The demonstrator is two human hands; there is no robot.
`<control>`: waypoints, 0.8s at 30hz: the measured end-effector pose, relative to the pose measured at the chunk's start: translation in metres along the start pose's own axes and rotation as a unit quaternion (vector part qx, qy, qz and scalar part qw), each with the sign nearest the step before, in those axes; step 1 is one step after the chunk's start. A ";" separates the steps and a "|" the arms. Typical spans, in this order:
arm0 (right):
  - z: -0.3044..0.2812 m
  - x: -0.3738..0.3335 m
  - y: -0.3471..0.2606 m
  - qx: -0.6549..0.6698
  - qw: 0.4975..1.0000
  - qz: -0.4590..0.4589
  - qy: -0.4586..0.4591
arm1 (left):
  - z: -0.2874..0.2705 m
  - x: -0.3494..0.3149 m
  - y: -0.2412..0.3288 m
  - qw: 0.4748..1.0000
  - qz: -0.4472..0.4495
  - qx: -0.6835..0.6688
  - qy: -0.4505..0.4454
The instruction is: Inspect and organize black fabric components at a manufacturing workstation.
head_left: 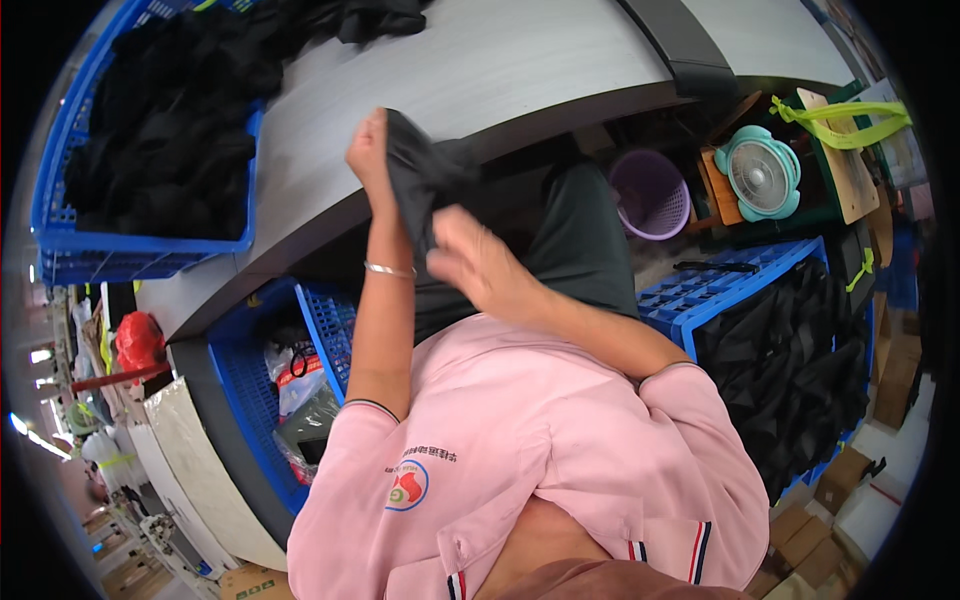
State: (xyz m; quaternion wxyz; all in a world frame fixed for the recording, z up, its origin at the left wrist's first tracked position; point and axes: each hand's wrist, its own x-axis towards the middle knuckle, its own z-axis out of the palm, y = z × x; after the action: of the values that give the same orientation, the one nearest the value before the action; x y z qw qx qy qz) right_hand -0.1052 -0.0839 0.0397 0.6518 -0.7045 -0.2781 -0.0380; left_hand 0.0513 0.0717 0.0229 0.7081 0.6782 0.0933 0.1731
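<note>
My left hand is raised in front of the table edge, its fingers closed on a piece of black cloth. From that grip the cloth hangs down and to the right, over the gap between the table and my lap. Close beside its lower end is my right hand, blurred by motion. Whether the right fingers touch or hold the cloth cannot be made out.
A blue basket heaped with black cloth stands on the grey table at left. Another blue basket with black cloth is at my right. A purple bin, a teal fan and a lower-left blue crate surround me.
</note>
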 end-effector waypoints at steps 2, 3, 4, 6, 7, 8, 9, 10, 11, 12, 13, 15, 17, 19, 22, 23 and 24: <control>-0.008 -0.030 -0.019 0.025 0.994 0.067 -0.089 | -0.026 0.022 0.005 0.996 0.009 -0.080 0.045; -0.015 -0.037 -0.021 0.023 0.988 0.108 -0.107 | -0.036 0.027 0.009 0.994 0.038 -0.091 0.051; -0.025 -0.044 -0.022 0.242 0.916 0.319 -0.037 | -0.042 0.028 0.014 0.993 0.055 -0.094 0.040; -0.043 -0.045 -0.017 0.150 0.957 0.235 0.078 | -0.040 0.017 0.027 0.970 0.039 -0.239 0.017; -0.047 -0.044 -0.017 0.075 0.957 0.231 0.162 | -0.037 0.007 0.035 0.975 0.042 -0.218 0.006; -0.052 -0.038 -0.016 -0.032 0.954 0.220 0.203 | -0.030 -0.006 0.043 0.980 0.048 -0.192 -0.012; -0.055 -0.030 -0.017 -0.118 0.964 0.121 0.204 | -0.019 -0.022 0.051 0.985 0.047 -0.165 -0.034; -0.058 -0.022 -0.020 -0.208 0.954 0.041 0.213 | -0.007 -0.040 0.059 0.988 0.045 -0.139 -0.057; -0.057 -0.012 -0.023 -0.214 0.952 0.011 0.220 | 0.006 -0.060 0.066 0.986 0.116 -0.084 -0.086; -0.054 -0.003 -0.028 -0.239 0.946 -0.018 0.219 | 0.017 -0.079 0.073 0.975 0.191 -0.032 -0.113; -0.054 0.008 -0.030 -0.269 0.935 -0.043 0.226 | 0.023 -0.097 0.079 0.971 0.190 -0.016 -0.146; -0.058 0.024 -0.031 -0.308 0.909 -0.052 0.275 | 0.029 -0.122 0.089 0.958 0.210 -0.009 -0.195; -0.067 0.030 -0.025 -0.340 0.897 -0.018 0.281 | 0.029 -0.131 0.093 0.958 0.195 -0.030 -0.206; -0.078 0.025 -0.014 -0.261 0.910 0.038 0.320 | 0.025 -0.128 0.093 0.959 0.188 -0.044 -0.210; -0.097 0.006 -0.005 -0.057 0.947 0.217 0.231 | 0.020 -0.115 0.087 0.960 0.205 -0.002 -0.188; -0.098 0.001 -0.005 -0.047 0.957 0.191 0.212 | 0.021 -0.110 0.085 0.968 0.192 -0.027 -0.162; -0.099 -0.003 -0.008 0.178 0.939 0.240 0.170 | 0.021 -0.107 0.083 0.974 0.172 -0.046 -0.143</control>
State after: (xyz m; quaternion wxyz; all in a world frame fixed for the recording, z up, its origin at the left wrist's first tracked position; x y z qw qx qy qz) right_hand -0.0805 -0.1778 0.0598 0.7936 -0.6062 0.0119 0.0511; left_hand -0.0491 0.0140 0.0953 0.7043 0.6683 -0.1351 0.1977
